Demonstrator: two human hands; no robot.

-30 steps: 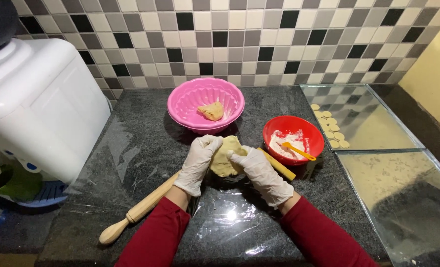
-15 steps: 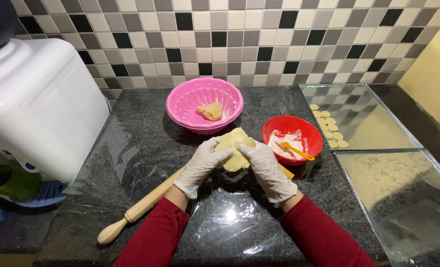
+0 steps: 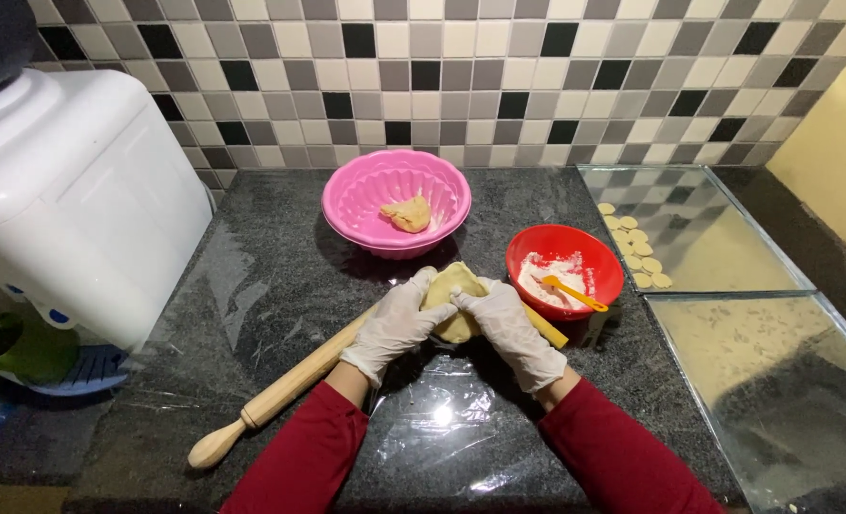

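pale dough lump held above plastic sheet on dark counter, gripped between gloved left hand and right hand (both closed around it). lay behind: wooden rolling pin. stood nearby: pink bowl, red flour bowl.

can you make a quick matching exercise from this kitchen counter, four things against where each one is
Things:
1. dough piece
2. small dough lump
3. yellow spoon
4. rolling pin

Places:
a. in the red bowl of flour
b. between both gloved hands
c. lying on the dark counter
d. in the pink bowl

Pairs: 1-b, 2-d, 3-a, 4-c
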